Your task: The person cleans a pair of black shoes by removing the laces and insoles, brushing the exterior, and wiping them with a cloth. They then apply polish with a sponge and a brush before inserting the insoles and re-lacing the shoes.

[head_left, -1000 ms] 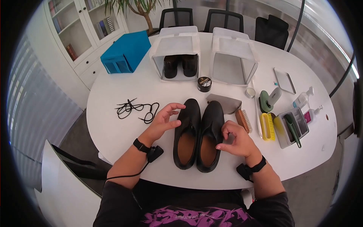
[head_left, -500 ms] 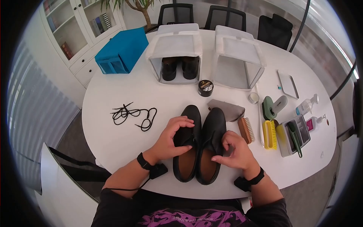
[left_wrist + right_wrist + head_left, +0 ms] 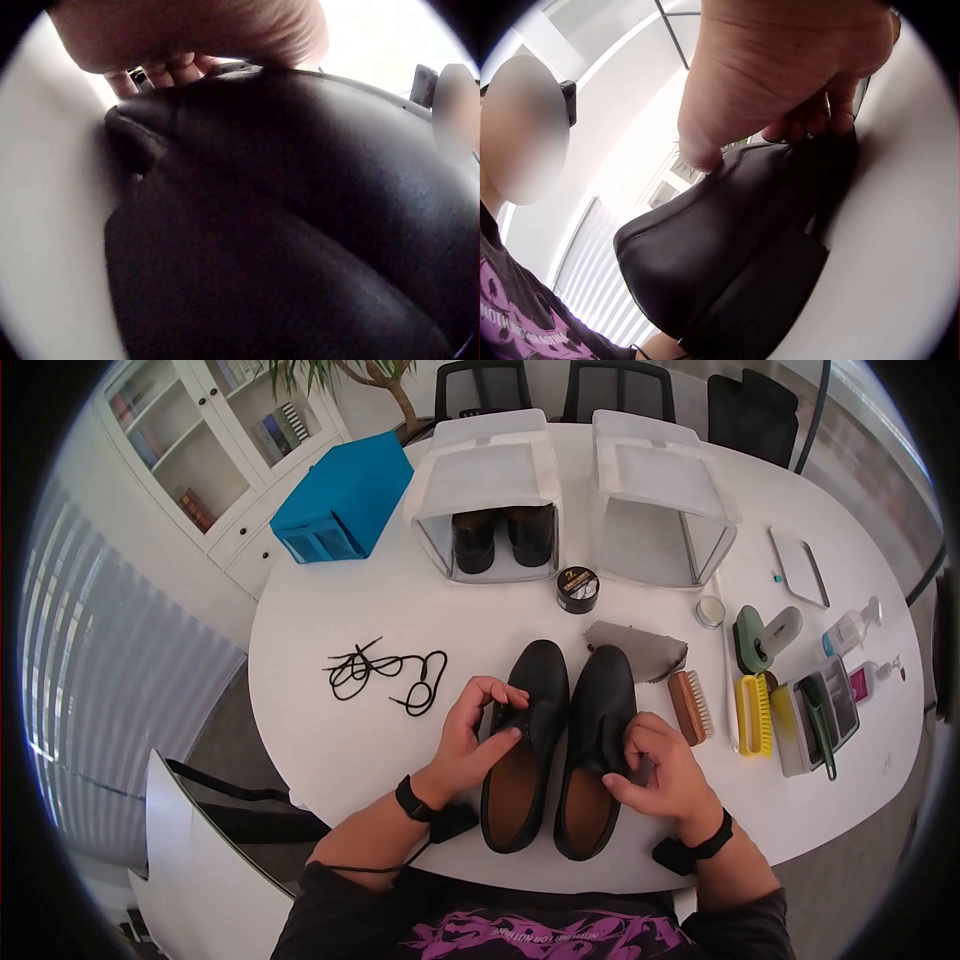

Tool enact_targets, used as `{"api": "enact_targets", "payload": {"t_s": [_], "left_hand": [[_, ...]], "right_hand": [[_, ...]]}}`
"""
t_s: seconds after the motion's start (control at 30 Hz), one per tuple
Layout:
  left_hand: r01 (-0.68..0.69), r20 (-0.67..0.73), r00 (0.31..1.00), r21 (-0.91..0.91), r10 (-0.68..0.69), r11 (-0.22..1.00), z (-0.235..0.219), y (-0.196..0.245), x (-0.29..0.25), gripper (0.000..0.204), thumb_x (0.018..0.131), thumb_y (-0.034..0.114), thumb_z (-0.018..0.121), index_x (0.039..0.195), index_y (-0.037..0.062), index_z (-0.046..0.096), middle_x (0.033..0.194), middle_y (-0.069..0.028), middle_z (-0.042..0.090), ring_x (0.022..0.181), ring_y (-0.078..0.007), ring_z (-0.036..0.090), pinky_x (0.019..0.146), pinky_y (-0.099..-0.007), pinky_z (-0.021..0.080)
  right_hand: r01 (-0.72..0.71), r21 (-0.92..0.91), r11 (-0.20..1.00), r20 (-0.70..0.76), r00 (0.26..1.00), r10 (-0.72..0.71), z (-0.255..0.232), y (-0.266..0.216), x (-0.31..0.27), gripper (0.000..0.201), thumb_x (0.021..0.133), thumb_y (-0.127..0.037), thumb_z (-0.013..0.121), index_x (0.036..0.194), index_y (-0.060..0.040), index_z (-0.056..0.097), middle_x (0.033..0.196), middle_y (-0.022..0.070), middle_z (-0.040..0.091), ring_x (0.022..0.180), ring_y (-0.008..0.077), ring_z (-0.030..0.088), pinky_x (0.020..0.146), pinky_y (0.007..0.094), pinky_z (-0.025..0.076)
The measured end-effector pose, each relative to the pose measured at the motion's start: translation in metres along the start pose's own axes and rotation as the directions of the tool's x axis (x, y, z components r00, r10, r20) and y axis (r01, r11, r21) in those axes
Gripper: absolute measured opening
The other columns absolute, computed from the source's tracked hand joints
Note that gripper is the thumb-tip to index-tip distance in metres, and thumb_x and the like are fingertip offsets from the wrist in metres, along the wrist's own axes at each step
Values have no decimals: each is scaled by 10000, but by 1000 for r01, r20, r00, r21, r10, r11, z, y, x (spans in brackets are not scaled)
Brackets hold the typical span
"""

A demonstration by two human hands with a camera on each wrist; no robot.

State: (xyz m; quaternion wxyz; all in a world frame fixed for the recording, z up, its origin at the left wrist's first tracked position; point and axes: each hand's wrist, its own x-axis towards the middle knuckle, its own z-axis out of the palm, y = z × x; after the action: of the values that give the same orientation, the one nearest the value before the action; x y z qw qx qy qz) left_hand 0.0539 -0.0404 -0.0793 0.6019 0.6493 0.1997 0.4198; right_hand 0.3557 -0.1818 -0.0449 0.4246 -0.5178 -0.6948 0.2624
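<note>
Two black lace-less shoes stand side by side on the table, toes away from the person: the left shoe (image 3: 541, 671) and the right shoe (image 3: 603, 682). The left hand (image 3: 462, 745) has its thumb and curled fingers on the left shoe's upper, at the front of the opening. At the outer side of the right shoe, the right hand (image 3: 668, 772) holds bent fingers and thumb against the edge. Dark leather (image 3: 300, 180) fills the left wrist view below the hand. In the right wrist view the thumb meets the rim of the shoe (image 3: 697, 247). Black laces (image 3: 372, 670) lie to the left.
A clear-sided box (image 3: 487, 480) contains dark shoes; another (image 3: 668, 500) stands beside it. A blue box (image 3: 345, 495), black jar (image 3: 578, 590), grey cloth (image 3: 637, 650), wooden brush (image 3: 690, 708), yellow brush (image 3: 753, 715), tray, bottles and a divided container surround the shoes.
The left hand has come in from beside the left shoe to the front of its opening. The right hand stays beside the right shoe, and the head view has shifted.
</note>
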Motion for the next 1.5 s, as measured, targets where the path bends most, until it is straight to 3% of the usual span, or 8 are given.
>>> {"api": "enact_targets", "payload": {"t_s": [0.07,0.2,0.27,0.47,0.67,0.97,1.03,1.5], "left_hand": [[6,56,998,113,-13,994,0,5,0,412,974,0,676,1340,68,499,1333,-130,652,1381,-265,614,1276,-452,436],[-15,61,998,151,6,988,1,4,1,409,977,4,685,1342,67,510,1314,-121,661,1374,-252,618,1275,-447,437],[-11,19,1000,119,9,993,3,4,1,389,983,-9,769,1302,69,561,1294,-104,703,1312,-219,655,1226,-408,467],[-30,20,999,234,26,972,4,4,1,382,997,79,745,1347,43,594,1321,-103,695,1328,-225,650,1246,-419,463],[-32,21,999,223,28,974,5,3,0,379,1002,90,745,1356,37,621,1319,-95,709,1321,-222,658,1251,-427,462],[-46,1,999,246,47,968,4,7,2,363,984,35,810,1313,53,657,1258,-60,748,1264,-201,671,1201,-392,485],[-40,38,999,272,31,961,2,9,1,377,1010,56,719,1375,35,627,1324,-89,717,1328,-215,650,1256,-419,455],[-55,43,998,282,44,958,1,8,2,376,1016,88,740,1371,37,631,1318,-85,727,1317,-212,657,1261,-422,445]], "right_hand": [[5,2,1000,18,1000,-5,0,2,-1,445,803,-219,956,797,-62,539,882,100,543,832,294,561,710,388,477],[7,56,998,5,1000,-7,1,3,1,439,806,-217,955,797,-57,547,880,96,542,824,281,555,705,379,463],[12,54,998,17,1000,-13,0,6,1,433,810,-214,949,796,-54,547,882,96,542,825,279,554,706,381,461],[63,72,995,57,996,-67,1,13,2,388,829,-189,913,799,-42,556,898,106,544,823,278,558,715,375,457],[29,112,993,4,1000,-29,2,10,-4,320,995,-84,846,817,-17,589,948,111,628,837,237,611,738,347,492],[42,54,998,-42,998,-40,3,17,-6,323,1020,-90,856,833,-1,608,911,108,665,789,246,631,713,349,503],[35,52,998,-47,998,-32,3,15,-7,318,1025,-91,853,834,3,617,908,109,669,784,247,635,707,352,505],[10,0,1000,-44,999,-10,0,15,-7,288,1070,-118,827,871,43,694,877,104,671,726,208,612,654,345,476]]}}
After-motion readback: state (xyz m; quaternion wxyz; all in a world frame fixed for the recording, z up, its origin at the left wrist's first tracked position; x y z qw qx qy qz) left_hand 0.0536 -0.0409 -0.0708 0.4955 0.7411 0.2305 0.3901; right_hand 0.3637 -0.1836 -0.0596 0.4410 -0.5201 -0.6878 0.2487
